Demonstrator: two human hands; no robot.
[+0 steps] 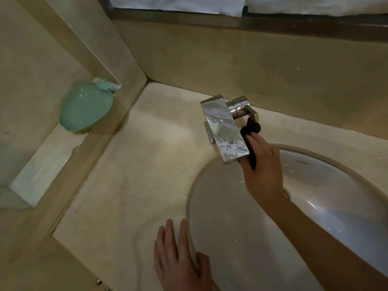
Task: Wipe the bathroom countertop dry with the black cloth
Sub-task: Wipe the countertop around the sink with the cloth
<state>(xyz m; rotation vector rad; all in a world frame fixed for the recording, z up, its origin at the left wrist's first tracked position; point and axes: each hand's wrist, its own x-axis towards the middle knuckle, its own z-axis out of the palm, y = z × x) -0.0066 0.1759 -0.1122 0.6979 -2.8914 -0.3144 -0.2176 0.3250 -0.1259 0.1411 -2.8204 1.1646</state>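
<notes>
The beige stone countertop (pixel 147 164) runs around a white oval sink (pixel 315 196). My right hand (pixel 263 162) reaches across the basin and grips the black cloth (pixel 251 133), pressing it against the right side of the chrome faucet (pixel 223 129), just below its handle (pixel 244 109). Part of the cloth is hidden under my fingers. My left hand (pixel 180 259) lies flat with fingers spread on the countertop at the sink's front left rim and holds nothing.
A green soap dish (pixel 86 108) sits in a recessed niche (pixel 42 160) in the left wall. A beige backsplash (pixel 252 66) rises behind the faucet, with a metal frame (pixel 231 19) above it. Bare countertop lies left of the faucet.
</notes>
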